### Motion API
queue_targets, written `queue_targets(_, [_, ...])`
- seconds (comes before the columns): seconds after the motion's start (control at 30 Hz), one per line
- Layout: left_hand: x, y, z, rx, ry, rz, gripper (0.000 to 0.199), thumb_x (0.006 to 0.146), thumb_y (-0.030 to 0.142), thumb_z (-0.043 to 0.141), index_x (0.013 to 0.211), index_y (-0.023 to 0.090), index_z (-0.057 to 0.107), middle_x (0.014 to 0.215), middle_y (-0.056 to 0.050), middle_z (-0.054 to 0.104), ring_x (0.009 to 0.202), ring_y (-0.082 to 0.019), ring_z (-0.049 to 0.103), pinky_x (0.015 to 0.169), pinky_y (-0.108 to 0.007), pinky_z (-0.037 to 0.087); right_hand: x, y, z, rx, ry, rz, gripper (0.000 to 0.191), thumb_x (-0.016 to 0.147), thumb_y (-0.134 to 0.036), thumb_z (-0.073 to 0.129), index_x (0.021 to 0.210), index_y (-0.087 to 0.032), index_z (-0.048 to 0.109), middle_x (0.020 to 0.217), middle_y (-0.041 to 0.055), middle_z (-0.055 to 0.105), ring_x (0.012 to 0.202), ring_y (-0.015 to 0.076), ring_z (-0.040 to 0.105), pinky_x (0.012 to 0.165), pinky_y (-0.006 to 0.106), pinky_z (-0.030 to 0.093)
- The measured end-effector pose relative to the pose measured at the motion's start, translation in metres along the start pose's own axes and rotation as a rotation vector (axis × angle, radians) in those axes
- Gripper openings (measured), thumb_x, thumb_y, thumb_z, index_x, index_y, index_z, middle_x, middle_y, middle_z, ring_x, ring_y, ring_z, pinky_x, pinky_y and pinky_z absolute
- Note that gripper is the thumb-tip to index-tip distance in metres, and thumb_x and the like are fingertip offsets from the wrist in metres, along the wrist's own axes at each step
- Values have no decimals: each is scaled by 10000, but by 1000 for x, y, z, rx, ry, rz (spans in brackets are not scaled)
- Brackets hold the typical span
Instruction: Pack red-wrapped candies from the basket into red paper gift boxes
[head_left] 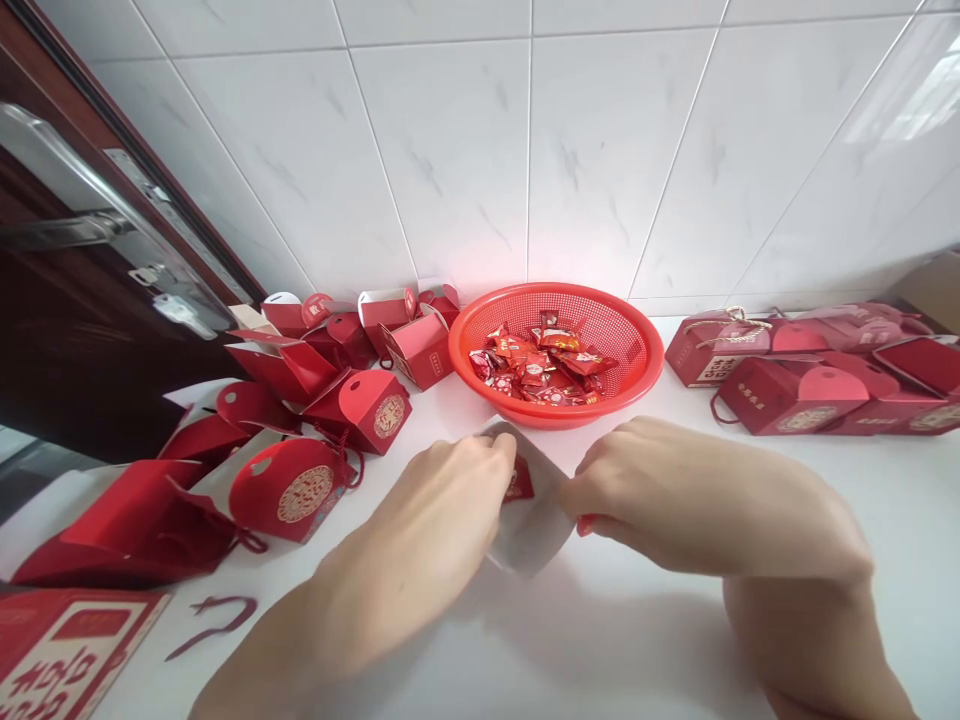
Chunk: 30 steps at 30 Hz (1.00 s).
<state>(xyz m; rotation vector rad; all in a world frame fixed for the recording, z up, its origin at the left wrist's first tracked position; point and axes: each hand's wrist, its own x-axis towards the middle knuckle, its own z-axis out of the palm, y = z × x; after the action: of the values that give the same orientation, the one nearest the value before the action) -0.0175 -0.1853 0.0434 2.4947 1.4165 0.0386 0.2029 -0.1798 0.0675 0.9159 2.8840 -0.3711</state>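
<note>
In the middle of the table a small gift box (532, 540) stands between my hands, its pale grey inner flaps facing me and something red showing inside. My left hand (465, 480) is closed over the left edge of the box, fingers bent and partly hidden. On the other side, my right hand (637, 480) pinches the right edge of the flap. A small red bit shows under its fingers; what it is I cannot make out. Just behind the box sits a red plastic basket (555, 412) holding several red-wrapped candies (536, 370).
Open red gift boxes (360, 410) crowd the left side. Closed red boxes (795, 395) are grouped at the right. A dark red cord (217, 620) lies near a large red box (75, 650) at front left. A tiled wall (465, 150) and a door (90, 280) bound the table.
</note>
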Motion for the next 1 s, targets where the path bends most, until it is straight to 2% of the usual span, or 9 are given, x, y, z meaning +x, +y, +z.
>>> queue_targets(0.1, [-15, 3, 0, 61, 43, -70, 200, 873, 136, 486, 959, 226, 643, 753, -62, 653, 611, -251, 611, 615, -347, 390, 6, -10, 5, -82, 8, -13, 226, 770, 34, 569, 685, -155, 660, 670, 41, 650, 568, 135, 489, 550, 288, 256])
queue_targets(0.23, [-12, 4, -2, 119, 16, -165, 222, 869, 131, 486, 979, 231, 650, 763, -65, 667, 597, -261, 616, 627, -360, 386, 17, -23, 10, -124, -10, -33, 236, 798, 12, 563, 661, -159, 648, 589, 34, 610, 501, 139, 427, 508, 299, 217])
queue_targets(0.3, [-9, 3, -2, 96, 11, -156, 210, 871, 129, 489, 963, 236, 644, 753, -56, 664, 575, -242, 599, 612, -349, 375, 20, -26, 11, -101, -16, -79, 232, 809, -1, 558, 680, -160, 667, 575, 33, 606, 493, 145, 422, 504, 304, 222])
queue_targets(0.5, [-8, -4, -4, 61, 38, -62, 174, 893, 155, 495, 933, 258, 630, 738, -43, 653, 625, -231, 588, 600, -332, 359, 22, -27, 9, -107, -28, -61, 231, 811, 2, 545, 714, -152, 687, 613, 48, 630, 525, 153, 465, 507, 302, 229])
queue_targets(0.63, [1, -11, -12, 84, 11, -48, 148, 887, 156, 495, 882, 250, 609, 697, -37, 613, 637, -228, 580, 588, -325, 342, 28, -21, 7, -116, -70, -4, 267, 820, 20, 497, 769, -143, 702, 559, 25, 573, 478, 138, 403, 496, 302, 209])
queue_targets(0.8, [14, -24, -20, 123, -65, -92, 162, 909, 185, 451, 805, 231, 565, 650, -26, 551, 554, -199, 507, 522, -310, 282, 33, -11, 4, -106, -141, -16, 234, 812, 7, 511, 769, -141, 688, 542, -1, 529, 445, 112, 292, 488, 304, 200])
queue_targets(0.9, [19, -25, -20, 64, -32, -28, 193, 902, 172, 455, 762, 230, 574, 613, -9, 537, 552, -182, 498, 552, -307, 299, 33, -8, 5, -98, -118, 12, 245, 805, 21, 505, 804, -140, 690, 557, -8, 536, 448, 109, 265, 486, 304, 198])
queue_targets(1.0, [24, -20, -18, -13, -76, 27, 200, 861, 143, 478, 707, 226, 573, 607, 1, 542, 540, -165, 498, 551, -305, 304, 33, -8, 7, -82, -113, -8, 231, 774, 21, 516, 772, -144, 677, 568, -8, 538, 454, 111, 264, 479, 305, 198])
